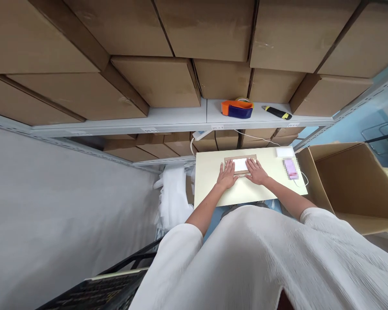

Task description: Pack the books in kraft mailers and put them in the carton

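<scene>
On the pale yellow table lies a small flat brown cardboard piece, perhaps a box, with a white rectangle in its middle. My left hand rests flat on its left end, fingers stretched out. At the right end, my right hand lies the same way, fingers extended over the white rectangle's edge. Neither hand is wrapped round anything. The underside of the cardboard is hidden.
A small white box and a blurred pink item with a white cable sit at the table's right. Above, a shelf holds cartons, an orange-and-blue tape dispenser and a utility knife. A large open carton stands right.
</scene>
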`<state>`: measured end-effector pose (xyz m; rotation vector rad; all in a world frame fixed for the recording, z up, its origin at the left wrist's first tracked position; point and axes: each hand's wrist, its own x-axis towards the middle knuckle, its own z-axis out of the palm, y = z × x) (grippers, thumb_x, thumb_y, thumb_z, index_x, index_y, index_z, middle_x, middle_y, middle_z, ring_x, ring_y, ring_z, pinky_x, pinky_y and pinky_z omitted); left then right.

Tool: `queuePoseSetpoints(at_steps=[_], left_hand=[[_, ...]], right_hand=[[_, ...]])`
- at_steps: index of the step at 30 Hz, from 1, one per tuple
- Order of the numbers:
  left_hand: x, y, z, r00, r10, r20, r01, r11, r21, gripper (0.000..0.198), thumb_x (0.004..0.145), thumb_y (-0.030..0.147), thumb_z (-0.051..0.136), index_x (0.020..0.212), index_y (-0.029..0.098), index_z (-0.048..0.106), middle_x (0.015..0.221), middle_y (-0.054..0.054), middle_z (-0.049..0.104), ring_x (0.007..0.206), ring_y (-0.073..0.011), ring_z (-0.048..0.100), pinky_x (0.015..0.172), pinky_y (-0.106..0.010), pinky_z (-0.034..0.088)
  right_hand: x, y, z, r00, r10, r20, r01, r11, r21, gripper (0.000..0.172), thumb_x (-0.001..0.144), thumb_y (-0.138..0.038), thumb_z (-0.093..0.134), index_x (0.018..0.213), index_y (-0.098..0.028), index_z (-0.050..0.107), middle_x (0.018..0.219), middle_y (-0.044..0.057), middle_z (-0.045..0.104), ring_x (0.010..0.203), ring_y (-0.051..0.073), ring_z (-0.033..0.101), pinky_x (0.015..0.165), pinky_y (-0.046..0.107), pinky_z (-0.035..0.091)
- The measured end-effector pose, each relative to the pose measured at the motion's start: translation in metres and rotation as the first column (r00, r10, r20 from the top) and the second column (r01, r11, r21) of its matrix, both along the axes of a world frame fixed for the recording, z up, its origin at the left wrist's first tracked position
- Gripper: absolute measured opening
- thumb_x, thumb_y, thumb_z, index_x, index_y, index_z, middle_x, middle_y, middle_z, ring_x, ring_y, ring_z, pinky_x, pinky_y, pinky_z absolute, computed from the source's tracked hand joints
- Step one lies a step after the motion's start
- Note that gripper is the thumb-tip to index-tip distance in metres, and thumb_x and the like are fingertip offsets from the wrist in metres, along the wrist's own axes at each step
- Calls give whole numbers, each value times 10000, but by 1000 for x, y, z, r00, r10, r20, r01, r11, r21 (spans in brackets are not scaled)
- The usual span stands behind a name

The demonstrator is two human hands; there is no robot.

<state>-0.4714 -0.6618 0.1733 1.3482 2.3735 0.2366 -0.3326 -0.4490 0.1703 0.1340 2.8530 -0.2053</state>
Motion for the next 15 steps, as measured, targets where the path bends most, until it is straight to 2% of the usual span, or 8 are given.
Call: queuePoseSetpoints(at_steps=[5, 10, 13, 15], left_hand=[[-5, 3, 10, 996, 90, 16, -89, 994, -68, 1011, 1089, 615, 491, 1846, 143, 15, 1912, -191, 42, 1787, -361, -36, 1426, -640, -58], [-21, 25, 22, 997, -46, 54, 52, 992, -114, 1212, 917, 524, 795, 1841, 208, 78, 1906, -206, -92, 1778, -400, -95, 1411, -655, -23], [-27, 48, 29, 993, -96, 74, 105, 984, -143, 1289, 842, 524, 869, 1831, 235, 95, 1910, -218, -78, 1781, -417, -51, 1406, -659, -9], [-27, 60, 33, 990, -111, 81, 122, 982, -147, 1309, 818, 528, 882, 1826, 246, 95, 1914, -226, -4, 1781, -423, 13, 1407, -656, 12]], right_hand=[[7, -1, 3, 983, -183, 0, 182, 979, 94, 938, 1100, -498, 396, 1826, -16, 47, 1897, 242, 48, 1771, 421, 54, 1406, 688, 72], [19, -7, 7, 932, -361, 28, 356, 928, 107, 954, 1073, -422, 481, 1823, -15, 55, 1888, 279, 45, 1752, 444, 142, 1387, 675, 168], [29, -9, 10, 911, -410, 53, 407, 912, 51, 929, 1074, -402, 475, 1829, -48, 66, 1890, 270, 85, 1728, 433, 226, 1367, 640, 249], [38, -9, 12, 906, -421, 45, 421, 907, 6, 913, 1071, -393, 481, 1833, -82, 85, 1892, 255, 123, 1708, 430, 271, 1346, 623, 297]])
